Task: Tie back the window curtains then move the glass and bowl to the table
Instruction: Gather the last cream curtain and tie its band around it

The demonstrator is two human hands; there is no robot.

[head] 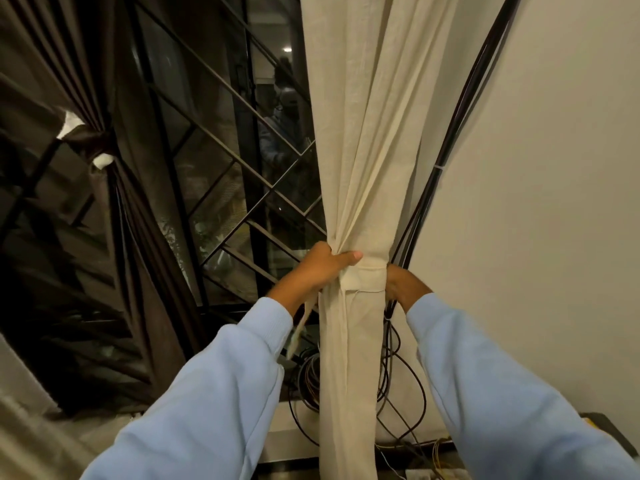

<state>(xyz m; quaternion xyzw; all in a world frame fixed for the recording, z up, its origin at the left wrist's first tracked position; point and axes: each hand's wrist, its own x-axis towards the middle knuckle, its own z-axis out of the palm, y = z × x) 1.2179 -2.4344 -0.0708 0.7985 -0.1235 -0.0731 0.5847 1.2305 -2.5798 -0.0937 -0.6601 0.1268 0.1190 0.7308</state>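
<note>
left hand (322, 268) at 9 o'clock of cream curtain (363, 133), grip squeezing it | tie band (363, 278) round it | right hand (403, 284) at 3 o'clock, cannot tell its grip

— Where are the hands?
— The left hand (322, 268) grips the bunched cream curtain (349, 168), thumb across the front; the right hand (405, 289) sits at the tie band's (363, 278) other side, fingers hidden behind the fabric.
— And around it?
— A dark curtain (138, 220) hangs tied at left; the window grille (242, 150) shows between; black cables (460, 133) run just beside the cream one.
</note>
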